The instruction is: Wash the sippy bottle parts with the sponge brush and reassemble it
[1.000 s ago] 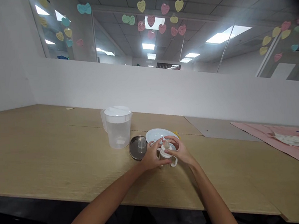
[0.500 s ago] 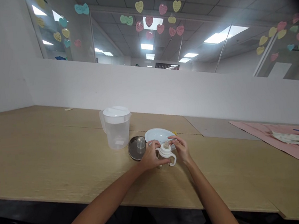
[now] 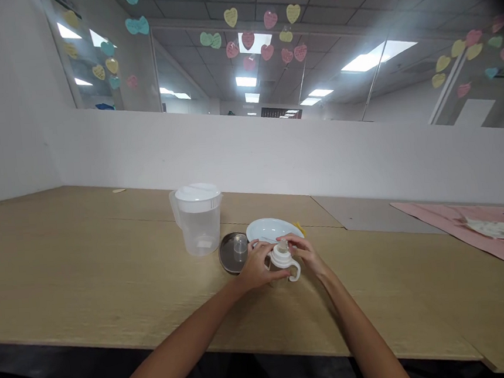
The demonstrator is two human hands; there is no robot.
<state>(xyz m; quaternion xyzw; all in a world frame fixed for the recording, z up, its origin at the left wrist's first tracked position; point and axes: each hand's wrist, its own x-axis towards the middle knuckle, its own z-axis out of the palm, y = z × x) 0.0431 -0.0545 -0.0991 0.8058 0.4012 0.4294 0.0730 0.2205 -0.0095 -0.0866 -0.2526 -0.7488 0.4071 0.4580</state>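
Observation:
A baby bottle (image 3: 281,258) with a white collar, white side handles and a clear teat (image 3: 283,245) stands upright near the middle of the table. Wrapped round its left side, my left hand (image 3: 256,268) grips the bottle body and hides much of it. My right hand (image 3: 307,255) closes its fingertips on the teat at the top. Just left of the bottle lies a dark metal tray (image 3: 228,263) holding a small clear cap (image 3: 240,246). Behind my hands is a pale blue-white oval dish (image 3: 266,226), its front partly covered by my fingers.
A lidded clear plastic pitcher (image 3: 200,226) stands left of the tray. Something yellow (image 3: 300,228) shows at the dish's right edge. At the far right, a pink cloth (image 3: 462,226) carries a pale patterned cloth (image 3: 498,232). A white wall (image 3: 231,155) rises behind the table.
My right hand has moved in to the left, and its spread fingers have closed on the teat. My left hand keeps its grip on the bottle. The view has shifted slightly.

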